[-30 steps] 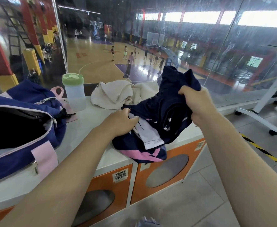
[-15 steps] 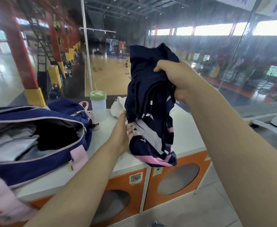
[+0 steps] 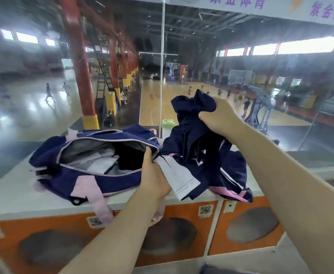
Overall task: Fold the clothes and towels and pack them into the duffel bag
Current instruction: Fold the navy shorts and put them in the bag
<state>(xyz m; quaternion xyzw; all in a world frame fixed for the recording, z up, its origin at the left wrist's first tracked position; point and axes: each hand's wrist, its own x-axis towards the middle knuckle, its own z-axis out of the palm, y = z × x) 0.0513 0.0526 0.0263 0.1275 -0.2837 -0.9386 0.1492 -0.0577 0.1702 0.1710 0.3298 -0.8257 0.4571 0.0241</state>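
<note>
You gripped the crumpled navy-and-pink cloth garment with both hands, right hand lifting, left hand pinching its white hem, probably to spread it beside the open navy duffel bag.

Both forearms bare, reaching forward. Left hand low, thumb up, fingers pinching cloth. Right hand higher, fist clenched on fabric.

A navy, pink-trimmed garment of smooth matt cloth is seen beside a navy and pink duffel bag of woven matt fabric. A smooth white bench and glossy orange locker fronts are shown.
</note>
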